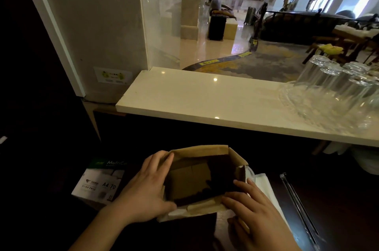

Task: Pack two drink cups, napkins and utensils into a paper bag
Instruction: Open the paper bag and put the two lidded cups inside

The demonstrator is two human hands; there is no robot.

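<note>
Step in hand: opening and squaring the paper bag (196, 179) before loading. The bag stands mouth-up on the dark counter (340, 199), close to the near edge and below the pale stone ledge (205, 99).

1. Left hand (147, 187): fingers together, wrapped over the left rim, thumb against the near wall. It grips the bag.
2. Right hand (258, 216): fingers slightly apart across the near right corner of the rim, lower fingers curled onto the near wall. It holds the bag.
3. Bag interior: dark, apparently nothing loaded; the bottom is too shaded to confirm.

Items at hand: what look like white napkins (264, 184) lie just beside the right wall of the bag; a long clear packet (297, 203), probably utensils or straws, lies further right. No drink cups are in view. Upturned glasses (328, 86) stand at the right end of the ledge; a box (98, 185) of paper sits left of the bag.

Next move, by judgement: one hand steadies the rim while the other releases and fetches the first item; the cups go in upright first.
</note>
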